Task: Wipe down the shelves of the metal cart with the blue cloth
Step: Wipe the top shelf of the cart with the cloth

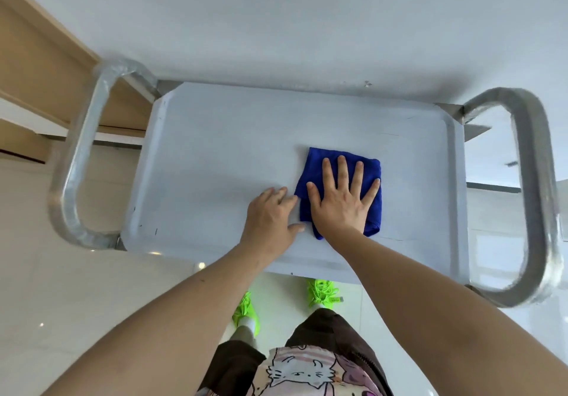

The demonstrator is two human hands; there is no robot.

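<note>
On cart shelf: cloth, lengthwise front-to-back

The wall at the back is plain and white, with a soft shadow low down and a small mark on it. The floor is made of big shiny pale tiles, and little bright spots of light shine on it. On the left stands light brown wooden furniture with flat boards like shelves. The room is bright, like in daytime.
</note>
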